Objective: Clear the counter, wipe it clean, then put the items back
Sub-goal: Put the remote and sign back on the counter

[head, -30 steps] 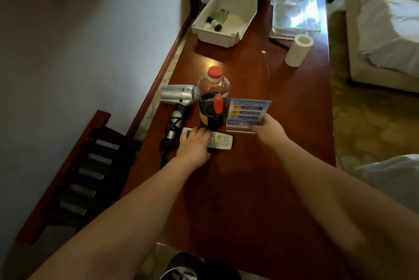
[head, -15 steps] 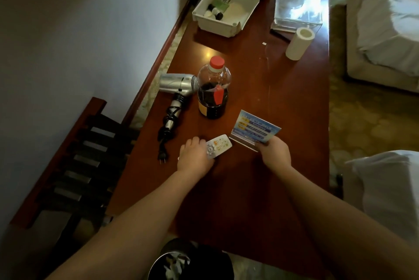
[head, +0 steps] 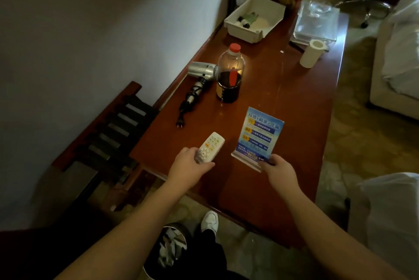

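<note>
While the remote [head: 209, 147] is gripped by the left hand [head: 189, 169] and the sign stand [head: 259, 138] is pinched by the right hand [head: 280, 172] near the bench [head: 294, 121] edge, clearing seems barely begun: hair dryer [head: 201, 71], bottle [head: 230, 73], tray [head: 254, 34] and roll [head: 310, 53] remain; wiping is judged undone.

The counter [head: 260, 180] is seen as glossy reddish-brown wood. On it, a white remote [head: 209, 147] with yellow and green buttons is held near the counter's front edge. Beside it, a blue sign card [head: 259, 135] with yellow markers and white lettering is shown. Farther back on the counter, a clear bottle [head: 230, 73] with a red cap, dark liquid and a yellow-black label is seen beside a silver hair dryer [head: 201, 71] with a black cord. A white tray [head: 255, 19] and a cream paper roll [head: 310, 53] are found at the counter's far end.
</note>
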### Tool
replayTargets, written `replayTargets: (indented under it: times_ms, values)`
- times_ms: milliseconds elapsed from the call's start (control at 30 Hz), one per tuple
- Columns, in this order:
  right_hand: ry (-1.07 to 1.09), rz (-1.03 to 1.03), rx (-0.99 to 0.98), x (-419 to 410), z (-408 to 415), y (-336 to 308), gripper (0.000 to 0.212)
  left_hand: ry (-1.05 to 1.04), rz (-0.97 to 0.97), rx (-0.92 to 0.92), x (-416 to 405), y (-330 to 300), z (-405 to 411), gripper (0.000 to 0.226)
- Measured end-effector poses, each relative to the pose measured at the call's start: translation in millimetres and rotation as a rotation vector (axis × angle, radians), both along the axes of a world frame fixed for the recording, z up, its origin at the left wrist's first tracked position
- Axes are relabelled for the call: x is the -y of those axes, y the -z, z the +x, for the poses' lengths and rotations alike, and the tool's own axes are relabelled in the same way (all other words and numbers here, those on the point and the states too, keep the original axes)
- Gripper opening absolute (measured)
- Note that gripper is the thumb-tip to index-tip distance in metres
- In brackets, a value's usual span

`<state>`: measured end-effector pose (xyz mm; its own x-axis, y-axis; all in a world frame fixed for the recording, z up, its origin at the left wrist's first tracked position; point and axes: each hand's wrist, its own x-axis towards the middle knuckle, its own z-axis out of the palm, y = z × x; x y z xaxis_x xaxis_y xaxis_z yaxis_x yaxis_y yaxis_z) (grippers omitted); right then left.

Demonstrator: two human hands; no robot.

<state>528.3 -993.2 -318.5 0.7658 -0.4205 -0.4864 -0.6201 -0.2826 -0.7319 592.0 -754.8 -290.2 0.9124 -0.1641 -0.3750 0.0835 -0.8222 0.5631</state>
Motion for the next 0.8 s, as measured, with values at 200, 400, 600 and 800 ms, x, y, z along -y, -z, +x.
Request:
replayTargets:
  times_ms: [200,400,600,800]
  values:
    - [-0.182,0.07,0.019,-29,-62,-32,0.017,-0.204,-0.04,-0.002,-40,-33,-99,0.074]
    - [-0.363,0.154,0.075,-80,-97,-66,0.023,-0.381,-0.019,0.047,-90,-68,-182,0.072]
    - [-0.551,0.193,0.137,-142,-112,-98,0.022,-0.581,-0.039,0.109,-146,-97,-239,0.072]
    - [-0.772,0.197,0.204,-219,-122,-124,0.034,-0.769,-0.031,0.195,-210,-124,-300,0.067]
